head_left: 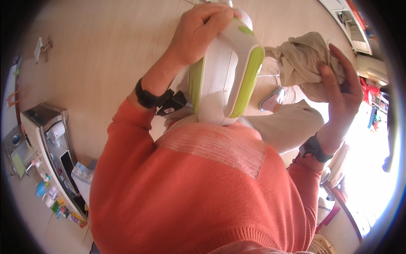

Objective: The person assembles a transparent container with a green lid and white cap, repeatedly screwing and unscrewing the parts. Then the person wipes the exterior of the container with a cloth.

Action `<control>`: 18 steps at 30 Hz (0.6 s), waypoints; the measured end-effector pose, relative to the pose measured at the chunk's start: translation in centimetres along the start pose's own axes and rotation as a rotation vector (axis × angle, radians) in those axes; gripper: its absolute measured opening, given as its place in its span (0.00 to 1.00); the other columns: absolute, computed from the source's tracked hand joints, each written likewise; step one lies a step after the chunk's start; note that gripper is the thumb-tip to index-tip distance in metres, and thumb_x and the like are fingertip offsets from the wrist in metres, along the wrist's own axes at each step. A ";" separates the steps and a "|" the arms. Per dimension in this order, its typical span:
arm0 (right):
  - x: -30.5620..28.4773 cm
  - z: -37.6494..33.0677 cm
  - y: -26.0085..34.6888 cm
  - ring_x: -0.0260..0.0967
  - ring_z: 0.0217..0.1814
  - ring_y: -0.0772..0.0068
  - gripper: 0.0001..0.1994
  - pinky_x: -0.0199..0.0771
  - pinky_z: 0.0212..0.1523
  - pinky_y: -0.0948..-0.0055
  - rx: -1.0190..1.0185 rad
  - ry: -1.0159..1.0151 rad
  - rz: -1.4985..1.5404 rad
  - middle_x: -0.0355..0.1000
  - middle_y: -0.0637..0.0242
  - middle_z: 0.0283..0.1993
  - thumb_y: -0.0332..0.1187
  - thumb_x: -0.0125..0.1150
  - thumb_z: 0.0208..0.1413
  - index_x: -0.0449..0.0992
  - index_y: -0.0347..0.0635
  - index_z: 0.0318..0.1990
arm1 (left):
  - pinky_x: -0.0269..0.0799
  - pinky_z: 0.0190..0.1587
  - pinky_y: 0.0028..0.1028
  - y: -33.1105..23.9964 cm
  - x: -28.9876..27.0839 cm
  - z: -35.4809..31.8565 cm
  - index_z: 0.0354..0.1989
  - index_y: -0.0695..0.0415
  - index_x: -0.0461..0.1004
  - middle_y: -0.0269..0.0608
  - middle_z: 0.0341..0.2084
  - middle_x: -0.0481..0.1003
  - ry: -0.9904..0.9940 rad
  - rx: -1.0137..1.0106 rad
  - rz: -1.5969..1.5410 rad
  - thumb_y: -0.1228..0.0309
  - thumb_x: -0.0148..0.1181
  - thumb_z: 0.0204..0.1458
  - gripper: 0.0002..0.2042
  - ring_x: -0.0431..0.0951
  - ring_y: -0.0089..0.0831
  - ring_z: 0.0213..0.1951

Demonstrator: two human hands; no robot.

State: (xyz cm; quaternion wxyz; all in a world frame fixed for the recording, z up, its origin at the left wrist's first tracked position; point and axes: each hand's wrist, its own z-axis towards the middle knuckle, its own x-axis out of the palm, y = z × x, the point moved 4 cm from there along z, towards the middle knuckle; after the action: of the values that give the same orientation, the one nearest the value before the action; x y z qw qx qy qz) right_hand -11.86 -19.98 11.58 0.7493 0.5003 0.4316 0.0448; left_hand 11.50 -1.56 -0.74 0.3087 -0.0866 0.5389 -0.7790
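Upright in front of my body is a white and lime-green appliance (210, 84) with a loop handle, like a handheld vacuum cleaner. Its near end is against my orange sweater. My left hand (201, 31) grips its far end, fingers curled over the top and partly hidden. Out to the right, my right hand (341, 82) holds a bunched beige cloth (304, 59) between thumb and fingers. The cloth is crumpled and apart from the appliance, and part of it hangs below my hand.
Pale wood-look floor (93, 55) lies under me. A white cord (270, 76) runs near my slippered foot (272, 99). At left stands a dark cabinet (44, 114) beside a counter with several bottles. A white shelf unit (349, 25) is at far right, near a bright window (372, 169).
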 end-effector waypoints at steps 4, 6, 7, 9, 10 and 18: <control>0.2 4.3 3.8 0.76 0.58 0.67 0.23 0.75 0.59 0.72 -0.445 -0.177 0.208 0.77 0.57 0.59 0.28 0.70 0.60 0.75 0.35 0.62 | 0.72 0.51 0.27 0.0 0.0 0.0 0.49 0.63 0.81 0.40 0.41 0.82 -0.062 -0.114 -0.241 0.57 0.48 0.70 0.21 0.78 0.26 0.44; 0.1 7.5 4.3 0.77 0.59 0.67 0.20 0.75 0.60 0.74 -0.621 -0.097 0.147 0.77 0.55 0.60 0.26 0.65 0.63 0.76 0.34 0.62 | 0.73 0.50 0.27 0.2 0.2 -0.1 0.50 0.62 0.80 0.40 0.41 0.82 -0.127 -0.167 -0.343 0.55 0.48 0.70 0.22 0.78 0.26 0.43; -0.9 9.2 4.4 0.77 0.58 0.67 0.18 0.75 0.59 0.74 -0.674 -0.163 0.114 0.78 0.55 0.59 0.26 0.63 0.64 0.78 0.33 0.60 | 0.73 0.50 0.28 0.3 0.2 -0.1 0.50 0.62 0.80 0.40 0.41 0.82 -0.173 -0.195 -0.384 0.55 0.48 0.70 0.22 0.78 0.26 0.43; -2.6 13.4 4.4 0.78 0.56 0.66 0.16 0.76 0.57 0.73 -0.635 -0.325 -0.204 0.79 0.55 0.57 0.27 0.62 0.65 0.79 0.34 0.58 | 0.73 0.50 0.28 0.4 0.2 -0.2 0.51 0.63 0.79 0.41 0.42 0.81 -0.158 -0.184 -0.401 0.53 0.48 0.71 0.23 0.78 0.27 0.43; -3.2 15.9 4.5 0.79 0.55 0.65 0.17 0.76 0.56 0.72 -0.535 -0.408 -0.493 0.79 0.55 0.57 0.28 0.63 0.64 0.79 0.35 0.59 | 0.73 0.50 0.28 0.5 0.1 -0.5 0.52 0.63 0.78 0.42 0.42 0.81 -0.151 -0.188 -0.409 0.53 0.47 0.71 0.23 0.78 0.27 0.44; -5.7 16.8 4.8 0.80 0.51 0.68 0.11 0.78 0.56 0.73 -0.483 -0.402 -0.071 0.82 0.54 0.49 0.28 0.69 0.60 0.84 0.34 0.49 | 0.68 0.61 0.29 -0.1 -1.3 -1.2 0.58 0.62 0.77 0.43 0.53 0.79 -0.053 -0.108 -0.186 0.54 0.42 0.73 0.24 0.77 0.30 0.54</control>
State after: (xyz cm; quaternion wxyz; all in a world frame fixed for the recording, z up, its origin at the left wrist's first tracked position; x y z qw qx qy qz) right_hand -2.02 -32.43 20.88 0.9179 0.2912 0.2688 0.0202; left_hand 11.90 0.13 -0.83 0.2441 -0.1733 0.5612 -0.7717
